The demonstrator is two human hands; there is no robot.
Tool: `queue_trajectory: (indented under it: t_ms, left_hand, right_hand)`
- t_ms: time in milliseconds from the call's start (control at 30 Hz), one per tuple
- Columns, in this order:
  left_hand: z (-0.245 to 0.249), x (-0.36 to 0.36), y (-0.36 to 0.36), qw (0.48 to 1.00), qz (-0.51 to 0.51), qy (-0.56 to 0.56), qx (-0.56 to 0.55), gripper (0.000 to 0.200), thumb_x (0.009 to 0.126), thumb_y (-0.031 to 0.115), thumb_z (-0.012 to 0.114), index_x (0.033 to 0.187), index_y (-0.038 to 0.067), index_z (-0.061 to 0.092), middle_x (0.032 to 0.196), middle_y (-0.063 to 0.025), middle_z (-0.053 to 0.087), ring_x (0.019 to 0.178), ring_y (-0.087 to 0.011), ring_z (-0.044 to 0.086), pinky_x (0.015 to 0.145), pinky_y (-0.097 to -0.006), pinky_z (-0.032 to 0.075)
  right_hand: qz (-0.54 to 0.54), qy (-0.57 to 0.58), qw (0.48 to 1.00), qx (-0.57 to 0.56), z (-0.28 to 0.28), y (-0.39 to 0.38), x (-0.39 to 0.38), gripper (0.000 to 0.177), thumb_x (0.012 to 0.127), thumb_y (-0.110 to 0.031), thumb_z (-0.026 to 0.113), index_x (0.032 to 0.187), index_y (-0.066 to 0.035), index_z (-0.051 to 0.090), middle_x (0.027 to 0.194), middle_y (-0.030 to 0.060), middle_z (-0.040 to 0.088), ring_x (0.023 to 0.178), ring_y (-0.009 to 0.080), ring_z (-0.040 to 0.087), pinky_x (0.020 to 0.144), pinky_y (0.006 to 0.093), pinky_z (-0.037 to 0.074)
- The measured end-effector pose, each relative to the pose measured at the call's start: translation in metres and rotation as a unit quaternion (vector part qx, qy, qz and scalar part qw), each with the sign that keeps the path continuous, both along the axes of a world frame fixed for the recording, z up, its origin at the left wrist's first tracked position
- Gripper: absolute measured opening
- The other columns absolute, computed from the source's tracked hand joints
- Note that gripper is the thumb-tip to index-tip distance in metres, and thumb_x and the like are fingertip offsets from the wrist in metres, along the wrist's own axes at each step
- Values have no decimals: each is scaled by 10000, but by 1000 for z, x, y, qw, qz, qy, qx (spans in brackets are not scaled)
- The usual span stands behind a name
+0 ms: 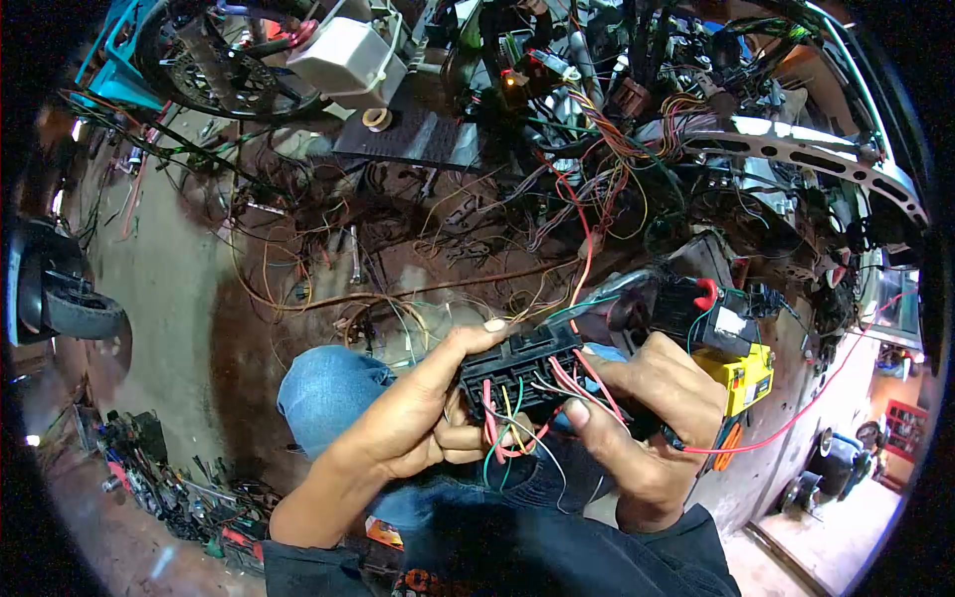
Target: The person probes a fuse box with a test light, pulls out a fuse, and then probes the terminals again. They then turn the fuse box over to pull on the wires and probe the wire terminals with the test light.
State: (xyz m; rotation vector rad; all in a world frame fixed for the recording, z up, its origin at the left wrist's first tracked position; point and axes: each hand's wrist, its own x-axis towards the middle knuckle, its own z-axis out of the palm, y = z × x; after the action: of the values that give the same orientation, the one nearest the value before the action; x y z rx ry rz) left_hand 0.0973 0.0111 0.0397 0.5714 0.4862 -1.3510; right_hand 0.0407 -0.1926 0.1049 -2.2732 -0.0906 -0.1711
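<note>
In the head view, my left hand (433,403) is closed around the left end of a black plastic wiring block (527,353), with its thumb along the top edge. The block looks like a fuse or relay box and is tilted above my lap. Red, yellow, green and white wires (509,443) loop out of its near side. My right hand (652,423) is at the right end, its thumb and forefinger closing on the red wires (597,390) there. A long red wire (771,445) runs from beneath this hand to the right. The palm side of my right hand is hidden.
A yellow-and-black battery (741,378) stands right of my right hand. Tangled wiring (607,149) hangs from a motorcycle frame ahead. A wrench (355,254) and loose wires lie on the stained floor. A wheel (214,75) is at upper left, with piled parts (189,497) at lower left.
</note>
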Motion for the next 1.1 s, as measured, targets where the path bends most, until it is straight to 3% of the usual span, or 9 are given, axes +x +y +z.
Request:
queue_trajectory:
  t_ms: [67,200,300,433,633,833,933,1033,1100]
  left_hand:
    - [-13,1,2,997,-9,53,-61,664,1039,583,416,933,-3,710,566,-35,602,333,-35,237,331,-217,162]
    - [-5,6,-8,998,-35,36,30,657,1036,592,425,908,10,700,556,-34,593,336,-29,224,340,-220,156]
    - [-19,6,-4,998,-33,41,-24,650,1005,587,486,1009,-35,677,606,-120,640,307,-58,336,325,-212,380]
    - [-16,6,-5,999,-19,44,-14,664,1021,585,461,999,-42,675,605,-137,640,298,-38,289,277,-209,227]
    - [-17,3,-1,999,-36,5,-22,677,1012,598,468,1046,-49,664,645,-184,671,299,-34,286,278,-207,211]
    - [-12,0,-4,999,-28,-15,26,673,1000,601,488,1095,-46,648,686,-194,682,316,-79,362,328,-226,408]
    - [-9,1,-6,999,-19,-14,31,646,1012,583,481,1123,-35,631,673,-164,666,329,-95,391,413,-252,514]
    - [-23,-2,-2,998,5,44,-35,611,1025,554,477,1147,-28,619,656,-130,643,330,-87,388,474,-266,555]
    - [-15,-1,-5,1000,-8,6,-26,600,1039,581,441,1029,25,666,594,-32,574,350,-54,249,399,-250,267]
  right_hand:
    - [-11,5,1000,-6,0,-1,0,287,691,-86,827,939,42,762,718,108,674,590,219,566,586,333,458]
    - [-27,14,999,-12,0,-2,0,276,696,-92,829,926,47,763,715,113,678,591,218,570,587,332,455]
    - [-31,23,999,-22,2,-2,1,271,699,-89,825,924,50,763,716,114,681,590,217,569,587,334,452]
    - [-30,22,999,-18,2,-1,3,273,695,-90,825,923,48,766,707,110,680,587,212,566,581,331,446]
    - [-35,22,999,-7,1,0,1,284,688,-93,829,926,49,769,712,110,688,584,198,565,578,320,441]
    - [-35,11,999,1,-1,-1,0,293,687,-96,833,934,49,769,707,103,684,584,195,563,576,319,440]
    - [-32,14,999,0,-1,-2,-1,297,688,-97,835,938,48,767,703,102,680,584,196,565,574,318,440]
    - [-29,15,999,3,-2,-3,-1,301,688,-96,838,941,48,765,704,104,681,585,198,568,573,316,439]
    - [-28,10,1000,7,-4,-4,-1,301,692,-96,838,944,50,763,704,105,681,585,199,568,573,316,439]
